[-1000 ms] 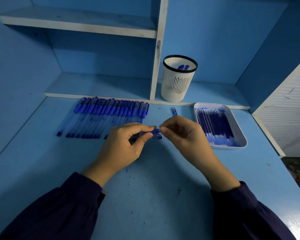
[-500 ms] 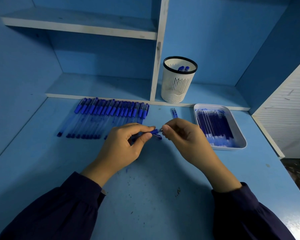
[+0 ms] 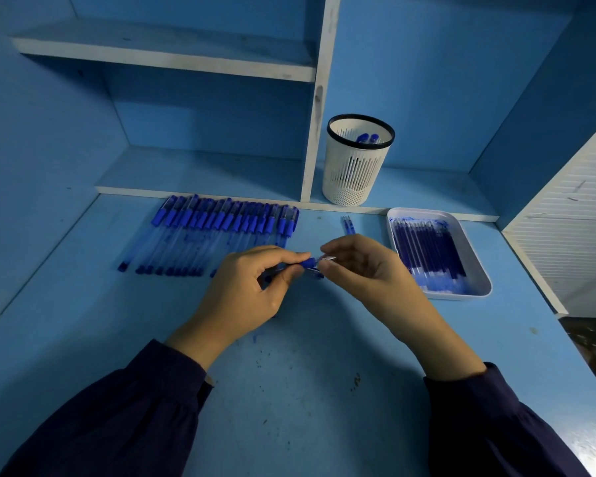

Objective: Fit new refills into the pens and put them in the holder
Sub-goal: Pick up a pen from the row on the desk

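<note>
Both hands meet above the middle of the blue counter, wrists angled inward. The left hand is curled, thumb and forefinger pinching the blue grip of a pen held roughly level. The right hand closes its fingertips on the pen's clear, pointed tip section; whether that section is seated or separate cannot be told. A row of capped pens lies behind the left hand. A white tray of blue refills sits beside the right hand. The white mesh holder, on the shelf behind, contains two pens.
</note>
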`<state>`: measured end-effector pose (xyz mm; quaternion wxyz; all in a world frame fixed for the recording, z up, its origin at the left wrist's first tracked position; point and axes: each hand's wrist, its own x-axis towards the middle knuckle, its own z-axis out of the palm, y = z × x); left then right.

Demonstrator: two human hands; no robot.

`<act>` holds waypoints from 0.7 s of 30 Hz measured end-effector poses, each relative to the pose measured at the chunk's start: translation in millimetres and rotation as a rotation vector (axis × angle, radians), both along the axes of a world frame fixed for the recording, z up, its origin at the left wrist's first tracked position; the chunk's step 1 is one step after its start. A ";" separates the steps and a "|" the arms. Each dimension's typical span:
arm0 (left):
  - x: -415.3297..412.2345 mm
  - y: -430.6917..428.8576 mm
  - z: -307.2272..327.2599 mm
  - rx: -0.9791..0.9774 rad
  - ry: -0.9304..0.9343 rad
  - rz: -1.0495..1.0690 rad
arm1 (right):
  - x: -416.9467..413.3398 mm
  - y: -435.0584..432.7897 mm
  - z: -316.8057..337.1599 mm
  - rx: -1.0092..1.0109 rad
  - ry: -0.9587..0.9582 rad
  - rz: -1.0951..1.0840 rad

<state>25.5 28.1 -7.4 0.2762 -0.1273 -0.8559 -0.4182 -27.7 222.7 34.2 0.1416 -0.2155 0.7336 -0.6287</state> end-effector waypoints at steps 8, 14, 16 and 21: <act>-0.5 -2.2 -1.4 0.055 -0.036 0.025 | -4.0 1.6 -1.2 -0.126 -0.040 -0.073; -2.7 -10.1 -1.5 0.130 -0.045 0.071 | -8.8 2.7 -1.2 -0.292 -0.192 -0.178; -3.0 -13.2 -0.9 0.136 -0.042 0.099 | -6.7 0.5 -6.7 -0.192 -0.161 -0.143; -2.8 -16.1 -0.8 0.110 -0.039 0.122 | 2.8 -11.0 -25.4 0.357 0.291 -0.069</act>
